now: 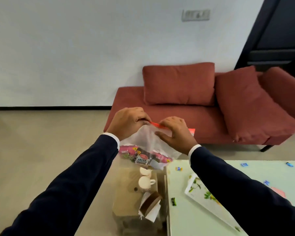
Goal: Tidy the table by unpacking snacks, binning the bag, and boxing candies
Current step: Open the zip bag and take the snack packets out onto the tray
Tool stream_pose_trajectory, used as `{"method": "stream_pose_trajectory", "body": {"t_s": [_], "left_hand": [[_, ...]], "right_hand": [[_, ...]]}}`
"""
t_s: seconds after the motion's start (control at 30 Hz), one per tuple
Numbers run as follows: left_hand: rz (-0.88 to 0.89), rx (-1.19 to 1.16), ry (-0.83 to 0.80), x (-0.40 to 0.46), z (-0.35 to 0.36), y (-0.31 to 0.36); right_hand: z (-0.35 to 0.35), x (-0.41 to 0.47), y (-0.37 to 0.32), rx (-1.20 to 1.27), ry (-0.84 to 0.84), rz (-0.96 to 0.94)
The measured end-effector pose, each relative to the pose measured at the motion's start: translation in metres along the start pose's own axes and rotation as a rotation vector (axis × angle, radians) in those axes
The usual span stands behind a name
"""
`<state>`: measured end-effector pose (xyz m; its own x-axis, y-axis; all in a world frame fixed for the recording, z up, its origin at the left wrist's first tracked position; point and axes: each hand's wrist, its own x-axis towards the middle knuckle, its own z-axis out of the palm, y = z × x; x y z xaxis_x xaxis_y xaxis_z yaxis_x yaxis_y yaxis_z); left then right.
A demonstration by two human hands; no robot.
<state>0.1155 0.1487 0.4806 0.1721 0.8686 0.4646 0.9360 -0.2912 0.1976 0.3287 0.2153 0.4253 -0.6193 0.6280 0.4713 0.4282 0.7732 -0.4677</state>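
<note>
- The left hand (128,122) and the right hand (174,132) are raised side by side in front of the person, both pinched on the top edge of a clear zip bag (150,142) along its red seal strip (156,124).
- The left hand's fingers curl tight over the strip's left end; the right hand grips the strip between its fingers above and its thumb, which presses on the plastic below.
- The bag hangs in the air past the left end of the worktop (191,210), above a box-like wooden piece that holds two white cups (146,182).
- Snack packets lie bunched in the bottom of the bag: a salted peanuts packet (141,160) in the middle, pink packets (129,150) on either side.
- On the pale green worktop lies a white tray with a leaf pattern (199,189), partly covered by the right sleeve (237,188).
- Small wrapped candies are scattered on the worktop: a green one (173,201) near the left edge, blue ones (244,164) farther back.
- A red sofa (203,116) with cushions stands against the wall behind.
</note>
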Motion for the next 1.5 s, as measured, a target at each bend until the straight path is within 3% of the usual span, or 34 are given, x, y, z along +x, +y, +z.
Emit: {"method": "stream_pose_trajectory", "body": {"t_s": [0.13,0.23,0.27,0.33,0.4,0.47,0.67,0.83,1.17,1.5], "left_hand": [[0.046,0.102,0.126,0.043,0.022,0.089],[-0.118,0.126,0.223,0.057,0.066,0.165],[-0.226,-0.014,0.248,0.057,0.082,0.186],[-0.52,-0.571,0.225,0.057,0.115,0.234],[-0.843,-1.137,0.06,0.058,0.14,0.28],[-0.954,-1.397,-0.117,0.061,0.162,0.311],[-0.914,-1.461,-0.316,0.076,0.201,0.382],[-0.901,-1.493,-0.414,0.078,0.228,0.415],[-0.837,-1.569,-0.414,0.088,0.279,0.443],[-0.836,-1.454,-0.319,0.113,0.318,0.49]], "right_hand": [[-0.082,-0.051,0.037,0.005,0.04,0.154],[-0.134,-0.092,0.067,0.138,0.023,0.253],[-0.147,-0.104,0.075,0.204,0.03,0.274],[-0.176,-0.135,0.094,0.287,0.083,0.306],[-0.202,-0.165,0.111,0.311,0.132,0.351],[-0.219,-0.19,0.125,0.335,0.115,0.407],[-0.249,-0.249,0.159,0.415,0.102,0.558],[-0.264,-0.288,0.177,0.333,0.045,0.605],[-0.276,-0.323,0.195,0.279,0.14,0.753],[-0.313,-0.339,0.272,0.555,0.11,0.847]]}}
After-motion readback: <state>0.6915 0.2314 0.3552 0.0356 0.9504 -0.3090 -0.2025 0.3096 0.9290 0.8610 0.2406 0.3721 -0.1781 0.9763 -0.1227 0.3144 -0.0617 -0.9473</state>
